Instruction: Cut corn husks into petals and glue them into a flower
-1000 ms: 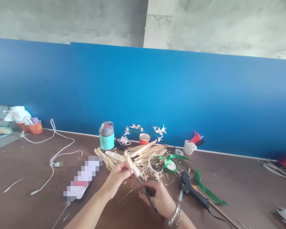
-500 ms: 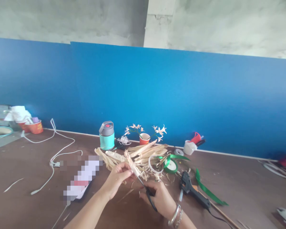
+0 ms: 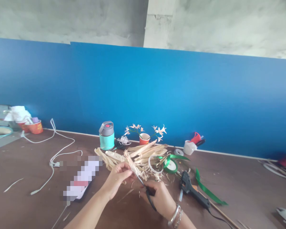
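Observation:
Between thumb and fingers, my left hand [image 3: 118,178] pinches a pale strip of dried corn husk [image 3: 131,162]. My right hand [image 3: 160,197] grips dark-handled scissors [image 3: 149,197], whose blades reach up to the husk's lower end beside my left fingertips. Behind both hands lies a loose pile of dried husks [image 3: 147,152], with small cut shreds around it. White husk-like flowers on green stems stand in a red paper cup [image 3: 145,139] beyond the pile. The lower part of the scissor handles is partly covered by my right fingers.
Right of my hands lie a black glue gun [image 3: 194,190], a spool of green ribbon [image 3: 171,166] and a loose green ribbon [image 3: 208,189]. A turquoise jug [image 3: 107,136] stands behind. At left are a phone-like blurred object [image 3: 82,179] and a white cable [image 3: 53,159]. A blue partition [image 3: 133,89] bounds the table.
Both hands stay almost in place. The scissors and right fingers have shifted very slightly at the husk's end; everything else looks the same.

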Tool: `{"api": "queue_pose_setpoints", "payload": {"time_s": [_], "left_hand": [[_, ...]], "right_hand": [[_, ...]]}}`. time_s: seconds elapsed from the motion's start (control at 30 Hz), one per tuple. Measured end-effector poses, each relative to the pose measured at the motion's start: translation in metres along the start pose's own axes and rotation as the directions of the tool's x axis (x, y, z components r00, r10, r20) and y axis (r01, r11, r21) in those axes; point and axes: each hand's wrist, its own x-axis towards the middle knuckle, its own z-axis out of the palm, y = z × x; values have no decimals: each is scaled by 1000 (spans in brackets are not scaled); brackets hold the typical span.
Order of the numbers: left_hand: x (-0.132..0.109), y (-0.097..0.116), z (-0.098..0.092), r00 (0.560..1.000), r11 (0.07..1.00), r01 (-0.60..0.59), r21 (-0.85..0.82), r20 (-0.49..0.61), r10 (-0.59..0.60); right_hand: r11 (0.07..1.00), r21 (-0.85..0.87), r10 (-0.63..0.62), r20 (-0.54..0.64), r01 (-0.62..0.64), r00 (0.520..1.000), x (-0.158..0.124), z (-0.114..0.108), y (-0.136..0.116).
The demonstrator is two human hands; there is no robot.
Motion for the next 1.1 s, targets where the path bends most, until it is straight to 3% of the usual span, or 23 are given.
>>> {"api": "queue_pose_setpoints", "payload": {"time_s": [0.6,0.87,1.1], "left_hand": [[3,-11,1,999,999,-15,-36,39,17],[5,-11,-5,1000,996,-25,85,18,24],[4,-14,2,998,999,-33,-10,58,34]], "right_hand": [[999,27,-37,-24,37,999,0,0,0],[998,54,-24,-7,25,1000,1,4,6],[998,55,-32,-5,32,999,1,4,6]]}}
